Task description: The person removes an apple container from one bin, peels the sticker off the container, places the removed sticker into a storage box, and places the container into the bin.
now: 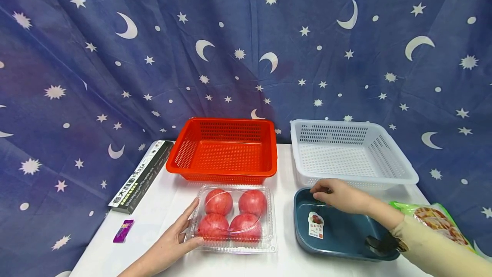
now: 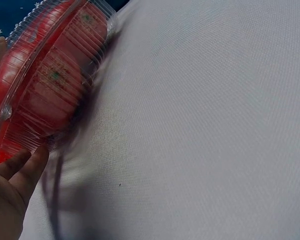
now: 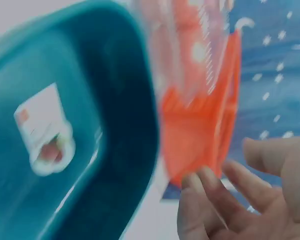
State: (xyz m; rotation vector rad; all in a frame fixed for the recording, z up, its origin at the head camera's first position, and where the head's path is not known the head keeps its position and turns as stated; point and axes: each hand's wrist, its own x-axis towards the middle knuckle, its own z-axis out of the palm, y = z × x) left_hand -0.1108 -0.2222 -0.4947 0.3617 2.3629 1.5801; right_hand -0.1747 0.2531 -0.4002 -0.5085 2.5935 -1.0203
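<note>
White tabletop [image 1: 153, 215] beneath clear, ridged box [image 1: 271, 225] of red fruits [image 1: 218, 202]

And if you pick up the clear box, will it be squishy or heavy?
The clear box probably bends a little, since its plastic looks thin. It may feel fairly heavy, holding four red fruits, and they might wobble because they're round.

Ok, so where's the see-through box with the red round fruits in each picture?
Head view: the see-through box is low, a little left of the middle, by the left hand.
Left wrist view: the box is slanted in the upper left corner.
Right wrist view: the box is at the top, right of the middle, blurry and cut off.
Shared landmark: the starry blue cloth.
</note>
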